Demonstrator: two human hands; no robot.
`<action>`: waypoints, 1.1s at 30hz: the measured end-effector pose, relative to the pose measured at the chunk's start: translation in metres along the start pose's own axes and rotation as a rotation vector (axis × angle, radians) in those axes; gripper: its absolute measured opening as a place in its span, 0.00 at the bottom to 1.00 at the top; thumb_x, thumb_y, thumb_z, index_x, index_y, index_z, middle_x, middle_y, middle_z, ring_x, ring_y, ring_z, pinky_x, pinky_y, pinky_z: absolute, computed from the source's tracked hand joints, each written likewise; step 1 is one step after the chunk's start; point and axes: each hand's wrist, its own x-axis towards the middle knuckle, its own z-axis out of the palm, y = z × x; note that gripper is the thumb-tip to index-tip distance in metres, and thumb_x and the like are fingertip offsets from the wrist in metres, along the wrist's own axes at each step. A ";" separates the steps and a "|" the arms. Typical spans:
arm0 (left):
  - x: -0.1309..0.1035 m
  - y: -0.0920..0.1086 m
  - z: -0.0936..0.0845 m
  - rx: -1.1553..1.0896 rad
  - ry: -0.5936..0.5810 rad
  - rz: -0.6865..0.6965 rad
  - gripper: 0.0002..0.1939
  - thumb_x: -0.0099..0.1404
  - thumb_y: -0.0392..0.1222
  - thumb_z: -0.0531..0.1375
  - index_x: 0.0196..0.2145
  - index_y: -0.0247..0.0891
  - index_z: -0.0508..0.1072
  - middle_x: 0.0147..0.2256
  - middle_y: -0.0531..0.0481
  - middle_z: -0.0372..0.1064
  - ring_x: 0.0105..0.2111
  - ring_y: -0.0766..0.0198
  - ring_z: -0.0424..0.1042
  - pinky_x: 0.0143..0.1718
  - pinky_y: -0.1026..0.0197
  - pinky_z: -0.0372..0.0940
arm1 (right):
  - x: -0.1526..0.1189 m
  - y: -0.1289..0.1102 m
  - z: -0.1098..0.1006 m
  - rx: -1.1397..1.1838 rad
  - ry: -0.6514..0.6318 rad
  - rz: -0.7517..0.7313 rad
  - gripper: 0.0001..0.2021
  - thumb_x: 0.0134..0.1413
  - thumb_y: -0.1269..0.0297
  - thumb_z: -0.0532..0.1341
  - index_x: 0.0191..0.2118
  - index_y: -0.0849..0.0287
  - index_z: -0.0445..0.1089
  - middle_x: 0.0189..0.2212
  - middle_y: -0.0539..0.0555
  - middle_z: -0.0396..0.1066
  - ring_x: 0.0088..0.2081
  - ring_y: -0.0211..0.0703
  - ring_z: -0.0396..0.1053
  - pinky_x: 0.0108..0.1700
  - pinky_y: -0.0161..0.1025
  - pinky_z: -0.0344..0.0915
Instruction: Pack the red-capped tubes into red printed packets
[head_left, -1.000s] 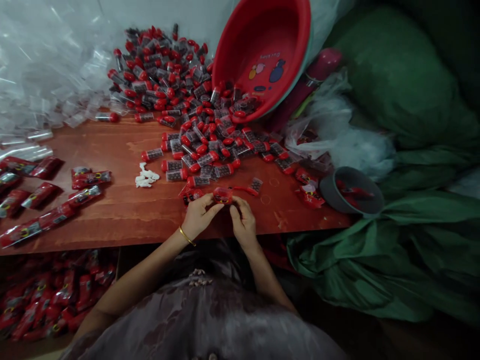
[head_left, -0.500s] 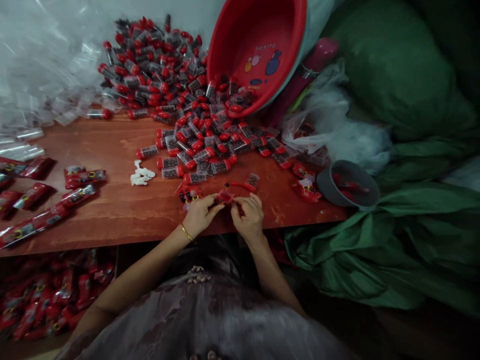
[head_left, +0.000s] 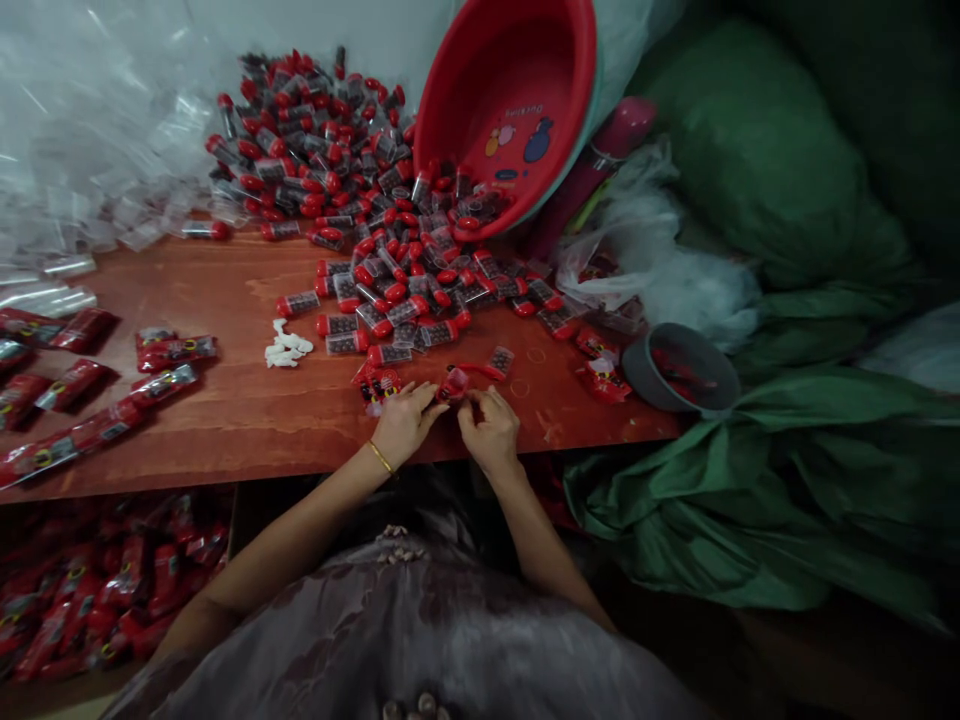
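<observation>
small red wrapper (head_left: pixel 453 384), centre of frame | left hand (head_left: pixel 403 424) pinches it; right hand (head_left: pixel 489 430) close by at its right, fingers curled, grip unclear | printed red packet (head_left: pixel 379 386) just left | red-capped tubes (head_left: pixel 360 270) heaped upper centre | grey bowl (head_left: pixel 637 365) right of frame

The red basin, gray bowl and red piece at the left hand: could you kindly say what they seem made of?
Red basin: probably plastic, smooth with a soft sheen, printed inside. Gray bowl: likely plastic, dull and even, possibly coated metal. Red piece at the left hand: perhaps thin plastic, from its shine; too small to be sure.
</observation>
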 end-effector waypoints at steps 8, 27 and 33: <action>0.007 0.000 -0.003 0.039 -0.080 0.015 0.09 0.63 0.38 0.58 0.42 0.35 0.72 0.43 0.43 0.75 0.42 0.59 0.75 0.58 0.45 0.57 | -0.003 0.006 0.004 -0.014 -0.050 0.052 0.08 0.53 0.69 0.54 0.31 0.59 0.71 0.25 0.56 0.73 0.29 0.45 0.70 0.36 0.44 0.70; -0.004 0.008 -0.015 0.130 -0.087 -0.071 0.20 0.59 0.32 0.57 0.50 0.37 0.69 0.50 0.41 0.71 0.56 0.49 0.64 0.60 0.39 0.49 | 0.013 0.012 0.000 0.277 -0.315 0.033 0.10 0.53 0.55 0.62 0.35 0.56 0.73 0.31 0.53 0.74 0.36 0.46 0.70 0.43 0.46 0.67; 0.006 0.008 -0.020 -0.181 -0.173 -0.043 0.21 0.59 0.38 0.59 0.52 0.40 0.68 0.49 0.45 0.72 0.50 0.56 0.70 0.56 0.50 0.60 | 0.004 0.023 0.007 0.185 -0.346 -0.014 0.10 0.54 0.54 0.61 0.35 0.53 0.75 0.30 0.52 0.75 0.37 0.46 0.69 0.50 0.50 0.61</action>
